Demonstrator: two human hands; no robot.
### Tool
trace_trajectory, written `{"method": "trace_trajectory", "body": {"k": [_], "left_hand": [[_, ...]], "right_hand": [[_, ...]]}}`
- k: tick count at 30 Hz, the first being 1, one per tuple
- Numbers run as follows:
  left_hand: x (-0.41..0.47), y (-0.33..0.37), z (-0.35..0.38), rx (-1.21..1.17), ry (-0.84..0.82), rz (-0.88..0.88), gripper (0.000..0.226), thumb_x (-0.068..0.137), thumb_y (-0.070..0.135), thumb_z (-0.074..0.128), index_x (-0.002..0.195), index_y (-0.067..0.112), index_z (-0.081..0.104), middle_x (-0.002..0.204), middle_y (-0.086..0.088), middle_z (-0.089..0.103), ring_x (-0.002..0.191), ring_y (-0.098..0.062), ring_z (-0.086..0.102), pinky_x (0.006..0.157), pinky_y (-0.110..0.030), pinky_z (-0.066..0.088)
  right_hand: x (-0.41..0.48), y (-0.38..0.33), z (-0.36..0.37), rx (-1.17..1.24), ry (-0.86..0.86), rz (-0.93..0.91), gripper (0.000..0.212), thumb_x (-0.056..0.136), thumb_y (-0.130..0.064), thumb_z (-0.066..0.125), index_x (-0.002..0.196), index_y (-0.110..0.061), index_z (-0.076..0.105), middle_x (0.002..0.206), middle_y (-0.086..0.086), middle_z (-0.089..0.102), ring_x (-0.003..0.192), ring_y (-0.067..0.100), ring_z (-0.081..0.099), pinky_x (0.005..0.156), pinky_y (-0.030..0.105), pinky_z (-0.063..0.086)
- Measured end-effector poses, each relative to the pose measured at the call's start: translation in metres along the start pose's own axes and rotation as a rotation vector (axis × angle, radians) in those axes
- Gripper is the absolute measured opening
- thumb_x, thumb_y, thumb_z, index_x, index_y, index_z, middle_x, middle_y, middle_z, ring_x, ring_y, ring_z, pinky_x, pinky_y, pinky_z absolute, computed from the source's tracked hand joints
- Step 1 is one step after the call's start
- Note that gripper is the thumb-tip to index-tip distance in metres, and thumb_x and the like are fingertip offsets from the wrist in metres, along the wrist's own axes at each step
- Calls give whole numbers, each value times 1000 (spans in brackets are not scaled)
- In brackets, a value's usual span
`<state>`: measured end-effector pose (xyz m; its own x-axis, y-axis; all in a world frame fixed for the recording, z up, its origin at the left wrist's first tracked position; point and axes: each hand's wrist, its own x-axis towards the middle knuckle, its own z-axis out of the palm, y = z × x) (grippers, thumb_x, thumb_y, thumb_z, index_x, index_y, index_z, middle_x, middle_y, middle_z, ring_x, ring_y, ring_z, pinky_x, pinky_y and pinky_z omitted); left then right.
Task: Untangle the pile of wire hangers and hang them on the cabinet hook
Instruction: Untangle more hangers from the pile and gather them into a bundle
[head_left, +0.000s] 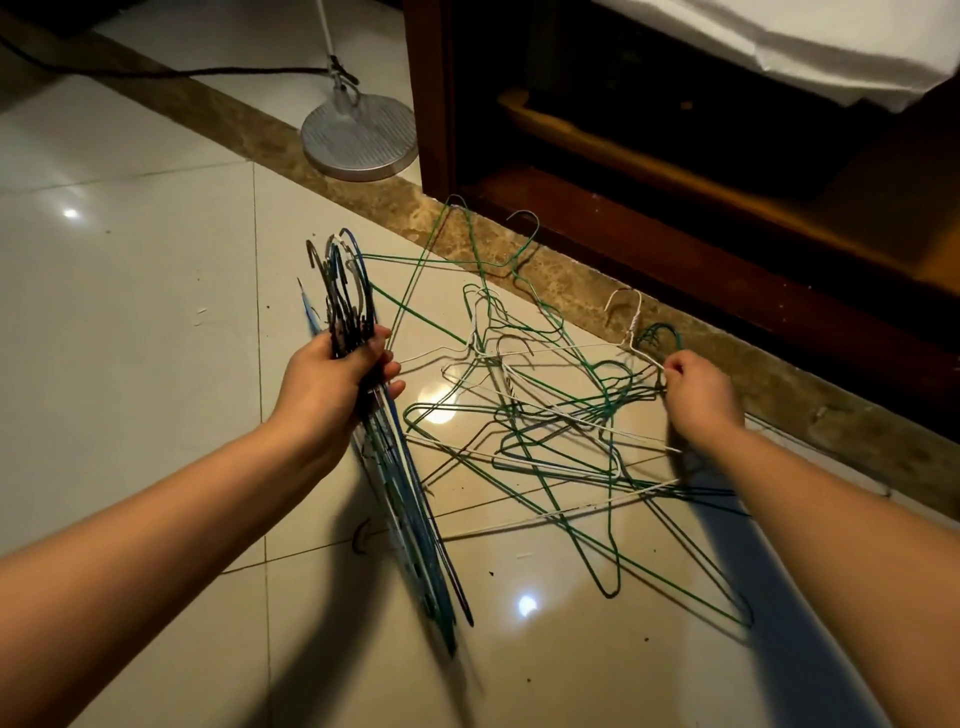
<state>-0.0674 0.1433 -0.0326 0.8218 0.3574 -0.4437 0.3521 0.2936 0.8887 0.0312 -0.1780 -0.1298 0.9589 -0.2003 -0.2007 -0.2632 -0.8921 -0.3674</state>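
On the tiled floor (156, 322), just before a dark wooden cabinet (649, 244), lies a tangled pile of green and white wire hangers (506, 387). The right hand (701, 395) has its fingers curled, pinching a white hanger (631, 327) below its hook. The left hand (337, 379) wraps its fingers tightly round a bundle of hangers (348, 291), hooks upward. A round lamp base (358, 137) stands beyond.

Two hands (332, 376) (701, 397), one lamp (358, 137) — many hangers (349, 301)
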Motion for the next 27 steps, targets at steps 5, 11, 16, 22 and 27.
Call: {"method": "trace_trajectory", "body": {"k": [5,11,16,22,27], "left_hand": [[-10,1,10,-6,-33,8,11,94,7,47,96,9,58,84,-7,54,75,-19,58,67,-31,49],[-26,6,33,-3,-18,20,12,93,5,50,91,13,58,86,-7,57,78,-18,61,71,-28,55],[-49,9,64,-40,-53,-3,15,92,1,49,90,12,59,86,-7,60,79,-18,62,75,-32,55],[-89,27,95,-88,-148,45,13,93,0,47,93,9,55,82,-9,56,74,-18,61,70,-28,55],[-109,48,98,-89,-175,107,14,94,-3,44,89,8,51,75,-8,51,67,-17,56,58,-22,54]], "right_hand": [[-11,11,-14,85,-13,33,14,95,-19,42,91,-20,55,96,12,61,79,27,51,66,33,39],[-44,20,-54,260,6,-54,15,94,-13,47,97,-9,61,85,8,57,79,23,49,66,28,32],[-89,19,-92,416,-8,-90,12,93,-13,49,88,-16,60,77,1,57,66,15,47,59,26,36],[-135,25,-135,695,-186,110,20,96,-12,44,81,-17,55,72,0,49,53,10,34,40,17,29],[-157,36,-149,745,-153,110,23,97,-11,43,77,-15,54,70,2,46,51,10,32,38,17,27]]}}
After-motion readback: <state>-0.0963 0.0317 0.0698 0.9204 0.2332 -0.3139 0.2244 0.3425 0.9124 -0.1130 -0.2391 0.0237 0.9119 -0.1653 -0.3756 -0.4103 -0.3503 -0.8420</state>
